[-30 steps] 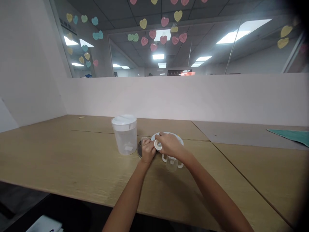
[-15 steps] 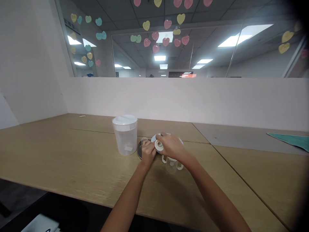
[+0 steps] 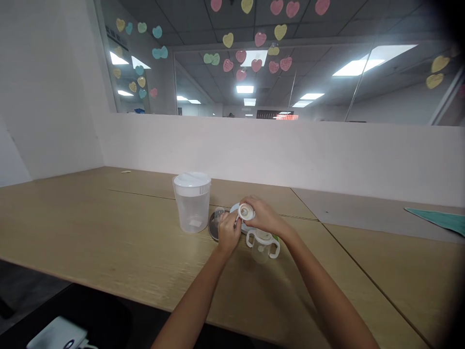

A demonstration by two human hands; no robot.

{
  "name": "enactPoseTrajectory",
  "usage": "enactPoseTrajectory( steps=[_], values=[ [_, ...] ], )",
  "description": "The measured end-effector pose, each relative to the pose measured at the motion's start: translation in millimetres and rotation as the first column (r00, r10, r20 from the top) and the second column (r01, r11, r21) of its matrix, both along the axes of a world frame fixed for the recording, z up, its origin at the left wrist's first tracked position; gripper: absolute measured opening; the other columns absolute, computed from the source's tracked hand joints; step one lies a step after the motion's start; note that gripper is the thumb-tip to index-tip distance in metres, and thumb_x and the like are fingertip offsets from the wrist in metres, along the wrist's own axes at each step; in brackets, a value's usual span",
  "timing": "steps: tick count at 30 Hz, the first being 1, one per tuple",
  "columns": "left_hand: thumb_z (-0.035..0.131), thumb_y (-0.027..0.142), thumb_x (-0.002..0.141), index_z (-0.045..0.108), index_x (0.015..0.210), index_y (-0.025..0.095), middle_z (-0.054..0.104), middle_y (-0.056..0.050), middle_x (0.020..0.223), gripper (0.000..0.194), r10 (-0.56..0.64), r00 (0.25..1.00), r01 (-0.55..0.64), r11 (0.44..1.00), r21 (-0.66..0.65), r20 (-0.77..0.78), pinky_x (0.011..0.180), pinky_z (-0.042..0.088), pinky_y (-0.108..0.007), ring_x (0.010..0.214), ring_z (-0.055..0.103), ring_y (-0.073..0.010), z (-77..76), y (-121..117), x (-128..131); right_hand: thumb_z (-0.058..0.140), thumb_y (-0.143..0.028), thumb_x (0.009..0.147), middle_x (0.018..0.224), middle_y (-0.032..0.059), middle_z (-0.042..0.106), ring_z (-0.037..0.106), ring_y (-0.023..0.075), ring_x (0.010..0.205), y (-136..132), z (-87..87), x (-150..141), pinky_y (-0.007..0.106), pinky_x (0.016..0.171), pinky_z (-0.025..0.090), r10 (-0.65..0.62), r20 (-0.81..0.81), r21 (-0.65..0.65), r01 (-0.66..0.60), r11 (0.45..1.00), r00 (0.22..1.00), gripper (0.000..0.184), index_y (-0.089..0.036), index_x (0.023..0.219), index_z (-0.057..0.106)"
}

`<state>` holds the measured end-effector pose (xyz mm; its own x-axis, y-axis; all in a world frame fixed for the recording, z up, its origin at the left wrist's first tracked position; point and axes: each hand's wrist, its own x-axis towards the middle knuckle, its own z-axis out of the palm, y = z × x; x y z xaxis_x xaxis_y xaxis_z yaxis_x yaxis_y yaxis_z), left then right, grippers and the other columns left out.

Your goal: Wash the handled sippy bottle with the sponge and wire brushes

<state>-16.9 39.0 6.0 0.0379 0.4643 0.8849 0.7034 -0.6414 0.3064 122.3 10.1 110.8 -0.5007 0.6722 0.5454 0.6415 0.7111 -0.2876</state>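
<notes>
A white round bottle cap (image 3: pixel 246 212) is held up with its hollow inside facing me. My right hand (image 3: pixel 265 216) is closed around its right side. The fingers of my left hand (image 3: pixel 228 234) are pinched at the cap's lower left edge. Below my right hand stands a clear baby bottle (image 3: pixel 260 251) with two white curved handles and an open top. Just behind my left hand is a small clear dome cover (image 3: pixel 219 213); whether the hand touches it I cannot tell. A dark round dish (image 3: pixel 212 227) is partly hidden by that hand.
A translucent pitcher (image 3: pixel 192 206) with a white lid stands to the left of my hands. Behind them lies a pale plate (image 3: pixel 234 208), mostly covered. A teal cloth (image 3: pixel 438 220) is at the far right of the wooden table (image 3: pixel 127 242). A white device (image 3: pixel 58 333) sits below the table edge.
The white cap has tilted so its inside faces me more, and both hands have shifted slightly to the right. More of the bottle's top and handles shows. The view has moved a little.
</notes>
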Motion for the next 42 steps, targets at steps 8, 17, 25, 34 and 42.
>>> enactPoseTrajectory(
  steps=[8,17,25,34,42],
  values=[
    [0.037,0.032,0.091,0.044,0.124,0.019,0.057,-0.008,0.115,0.036,-0.155,0.982,0.168,0.978,-0.128,0.105,0.09,0.04,-0.031,0.101,0.052,-0.0165,3.2,-11,7,0.055,-0.009,0.065,0.098,0.0047,0.054,0.051,0.0159,0.084,-2,4.0,11,0.024,0.07,0.037,-0.077,-0.012,0.016,0.077,0.997,0.997,0.035,-0.018,0.098,0.05],
    [0.054,0.058,0.075,0.048,0.121,0.019,0.06,-0.009,0.111,0.062,-0.394,0.899,0.363,0.915,-0.177,-0.194,0.09,0.039,-0.037,0.103,0.054,-0.0228,-6.0,-21,19,0.059,-0.026,0.067,0.084,-0.0005,0.06,0.052,0.0149,0.074,-13,27.4,33,0.024,0.064,0.037,-0.213,-0.098,-0.133,0.199,0.971,0.972,0.026,-0.02,0.092,0.057],
    [0.057,0.06,0.071,0.059,0.097,0.019,0.065,-0.006,0.093,0.049,-0.311,0.932,0.279,0.943,-0.181,-0.184,0.081,0.04,-0.035,0.089,0.056,-0.021,-6.8,-21,24,0.06,-0.022,0.065,0.095,0.0024,0.057,0.052,0.0154,0.081,-18,29.6,39,0.025,0.07,0.04,-0.1,-0.073,-0.153,0.088,0.984,0.992,0.028,-0.02,0.093,0.059],
    [0.061,0.063,0.064,0.057,0.089,0.019,0.062,-0.004,0.08,0.051,-0.225,0.959,0.185,0.957,-0.224,-0.172,0.074,0.04,-0.033,0.078,0.055,-0.0192,-5.9,-20,25,0.06,-0.02,0.067,0.096,0.0038,0.056,0.052,0.0165,0.083,-13,25.4,40,0.027,0.073,0.04,-0.037,0.01,-0.265,0.038,0.964,0.999,0.032,-0.02,0.098,0.064],
    [0.06,0.068,0.062,0.053,0.093,0.019,0.059,-0.004,0.075,0.058,-0.198,0.964,0.15,0.955,-0.254,-0.175,0.071,0.04,-0.033,0.076,0.055,-0.0212,-5.9,-21,24,0.062,-0.028,0.067,0.082,0.0003,0.061,0.053,0.0159,0.077,-18,27.1,38,0.025,0.066,0.039,0.078,0.094,-0.419,-0.032,0.907,0.992,0.019,-0.019,0.084,0.065]
  ],
)
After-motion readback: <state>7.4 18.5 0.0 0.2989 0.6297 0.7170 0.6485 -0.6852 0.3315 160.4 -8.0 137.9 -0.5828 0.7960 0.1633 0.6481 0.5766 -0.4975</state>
